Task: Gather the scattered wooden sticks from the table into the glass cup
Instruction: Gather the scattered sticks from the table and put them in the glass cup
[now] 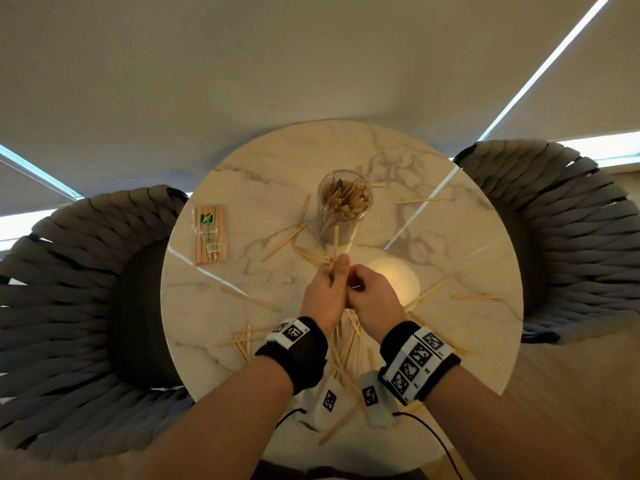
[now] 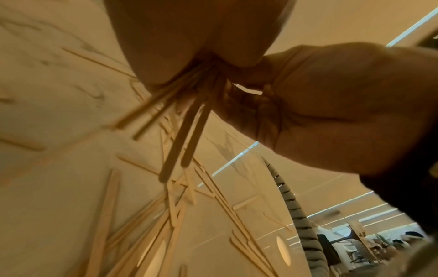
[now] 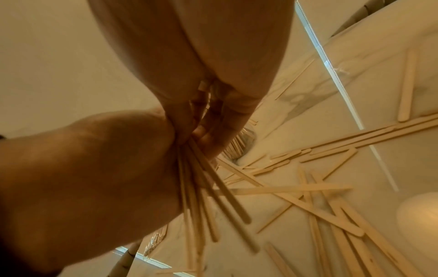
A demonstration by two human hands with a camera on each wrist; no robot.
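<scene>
Both hands meet over the middle of the round marble table (image 1: pixel 450 258), just in front of the glass cup (image 1: pixel 344 206), which stands upright and holds many wooden sticks. My left hand (image 1: pixel 325 289) grips a bundle of wooden sticks (image 2: pixel 184 131); one stick end (image 1: pixel 335 244) pokes up above the fist. My right hand (image 1: pixel 367 296) presses against the left, its fingers (image 3: pixel 208 105) curled round the same bundle (image 3: pixel 213 196). Several loose sticks (image 1: pixel 346 355) lie crossed beneath my wrists, and others are scattered around the cup and at the table's right (image 1: pixel 479 297).
A sealed packet of sticks (image 1: pixel 210 235) lies at the table's left. Woven grey chairs stand at the left (image 1: pixel 69 289) and right (image 1: pixel 571 220) of the table. Cables run from the wrist cameras over the near edge.
</scene>
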